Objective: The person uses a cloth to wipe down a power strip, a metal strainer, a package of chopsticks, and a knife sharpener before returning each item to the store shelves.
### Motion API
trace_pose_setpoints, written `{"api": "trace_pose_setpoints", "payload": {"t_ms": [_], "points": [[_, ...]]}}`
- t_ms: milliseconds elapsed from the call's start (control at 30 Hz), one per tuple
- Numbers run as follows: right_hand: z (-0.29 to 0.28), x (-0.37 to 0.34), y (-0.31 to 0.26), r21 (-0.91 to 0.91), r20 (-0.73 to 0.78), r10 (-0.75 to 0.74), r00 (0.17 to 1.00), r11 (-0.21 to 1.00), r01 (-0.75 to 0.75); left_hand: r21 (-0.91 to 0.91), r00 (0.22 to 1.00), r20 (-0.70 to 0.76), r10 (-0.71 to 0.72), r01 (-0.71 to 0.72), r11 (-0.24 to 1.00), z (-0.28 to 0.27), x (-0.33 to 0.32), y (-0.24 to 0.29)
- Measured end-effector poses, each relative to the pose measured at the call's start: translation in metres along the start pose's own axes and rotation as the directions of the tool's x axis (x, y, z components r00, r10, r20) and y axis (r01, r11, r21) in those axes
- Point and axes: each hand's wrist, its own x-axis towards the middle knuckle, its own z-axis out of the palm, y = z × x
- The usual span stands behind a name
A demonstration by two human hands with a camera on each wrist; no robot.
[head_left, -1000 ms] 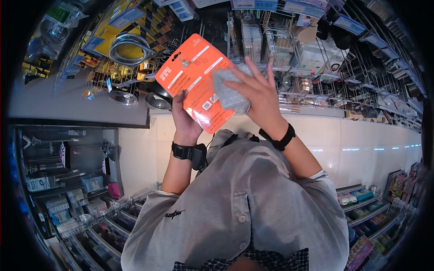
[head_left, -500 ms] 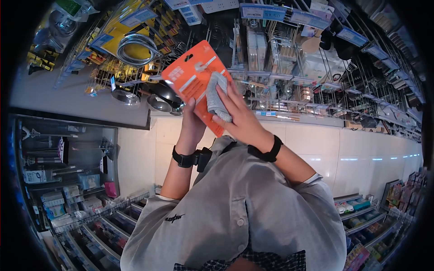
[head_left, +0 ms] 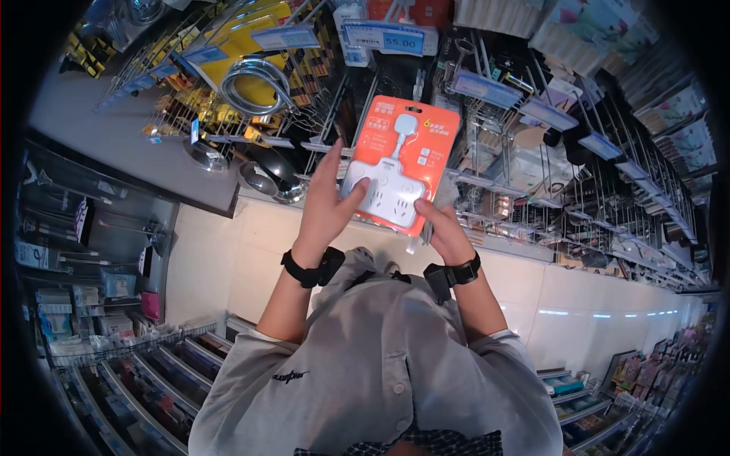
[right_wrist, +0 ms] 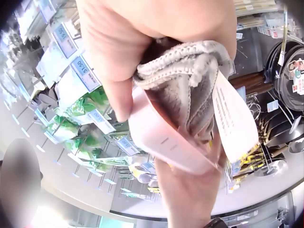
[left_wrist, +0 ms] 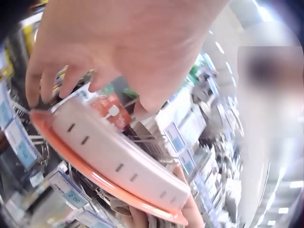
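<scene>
A packaged power strip [head_left: 385, 194], white on an orange card [head_left: 439, 144], faces up in the head view. My right hand [head_left: 450, 234] grips its lower right edge, thumb on the front. Bunched in that same hand, behind the pack, is a folded grey cloth [right_wrist: 190, 80] with a white label [right_wrist: 236, 116]. My left hand [head_left: 325, 205] is at the pack's left side, fingers straight and spread, its thumb overlapping the strip in the head view. In the left wrist view, the left palm and fingers hover over the strip's socketed face [left_wrist: 118, 154].
Shelf racks with price tags [head_left: 384, 36] and hanging goods stand in front. A coiled metal hose [head_left: 257, 86] and pans [head_left: 262, 178] hang left of the pack. Low shelves [head_left: 125, 387] flank the person, with pale floor tiles [head_left: 502, 285] between.
The pack has turned from its printed back to its front. My right hand, earlier moving the cloth over the back, now grips the pack with it; my left hand has loosened its hold.
</scene>
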Motion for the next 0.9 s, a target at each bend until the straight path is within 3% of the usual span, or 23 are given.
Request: {"api": "trace_pose_setpoints", "payload": {"t_ms": [33, 67, 100, 133, 167, 200, 233, 300, 333, 367, 433, 500, 567, 633, 667, 700, 767, 900], "points": [[-0.003, 0.002, -0.001, -0.034, 0.039, 0.008, 0.999, 0.999, -0.007, -0.004, 1.0, -0.008, 0.004, -0.004, 1.0, -0.002, 0.004, -0.013], [-0.005, 0.005, -0.001, -0.071, 0.125, 0.001, 0.992, 0.997, 0.007, -0.392, 0.956, 0.203, -0.213, 0.279, 0.877, -0.006, 0.008, -0.024], [-0.002, 0.008, -0.003, -0.081, 0.127, -0.006, 0.992, 0.997, 0.017, -0.632, 0.831, 0.471, -0.297, 0.553, 0.543, -0.007, 0.012, -0.033], [0.003, 0.012, -0.005, -0.16, 0.119, -0.03, 0.992, 0.986, 0.049, -0.732, 0.823, 0.496, -0.278, 0.568, 0.376, -0.005, 0.014, -0.042], [0.008, 0.018, -0.007, -0.239, 0.111, -0.057, 0.992, 0.967, 0.082, -0.74, 0.829, 0.495, -0.261, 0.56, 0.373, -0.004, 0.017, -0.051], [0.014, 0.025, -0.009, -0.171, -0.04, -0.013, 0.999, 0.985, 0.006, -0.771, 0.848, 0.475, -0.233, 0.529, 0.353, -0.005, 0.022, -0.056], [0.018, 0.032, -0.015, -0.186, -0.05, -0.023, 0.998, 0.983, 0.013, -0.8, 0.865, 0.458, -0.207, 0.502, 0.328, -0.005, 0.027, -0.062], [0.03, 0.042, -0.031, -0.406, -0.212, -0.234, 0.949, 0.904, 0.132, -0.818, 0.882, 0.431, -0.189, 0.47, 0.33, -0.008, 0.043, -0.065], [0.023, 0.046, -0.033, -0.5, -0.26, -0.409, 0.875, 0.832, 0.24, -0.81, 0.907, 0.372, -0.197, 0.421, 0.408, -0.01, 0.054, -0.064], [0.022, 0.045, -0.044, -0.517, -0.266, -0.425, 0.865, 0.82, 0.244, -0.794, 0.929, 0.312, -0.199, 0.37, 0.483, -0.01, 0.065, -0.067], [0.025, 0.037, -0.07, -0.792, -0.122, -0.587, 0.8, 0.544, 0.278, -0.793, 0.935, 0.303, -0.184, 0.355, 0.495, -0.01, 0.085, -0.076], [0.044, 0.039, -0.085, -0.749, -0.088, -0.572, 0.815, 0.577, 0.324, -0.725, 0.952, 0.28, -0.123, 0.293, 0.623, -0.014, 0.102, -0.08], [0.076, 0.047, -0.096, -0.591, 0.145, -0.495, 0.857, 0.651, 0.476, -0.734, 0.955, 0.285, -0.086, 0.276, 0.62, -0.015, 0.116, -0.081], [0.09, 0.058, -0.096, -0.633, 0.159, -0.54, 0.827, 0.587, 0.505, -0.626, 0.962, 0.271, 0.035, 0.148, 0.766, -0.016, 0.13, -0.082], [0.095, 0.063, -0.095, -0.657, 0.184, -0.569, 0.801, 0.535, 0.531, -0.625, 0.966, 0.254, 0.041, 0.132, 0.769, -0.015, 0.135, -0.081], [0.101, 0.065, -0.092, -0.67, 0.176, -0.569, 0.803, 0.528, 0.521, -0.638, 0.964, 0.261, 0.045, 0.137, 0.758, -0.015, 0.138, -0.08], [0.109, 0.064, -0.086, -0.563, 0.072, -0.577, 0.813, 0.649, 0.511, -0.655, 0.968, 0.238, 0.079, 0.1, 0.749, -0.016, 0.144, -0.078], [0.11, 0.042, -0.074, -0.601, -0.043, -0.636, 0.77, 0.633, 0.489, -0.646, 0.937, 0.306, 0.17, 0.073, 0.76, -0.025, 0.149, -0.082]]}}
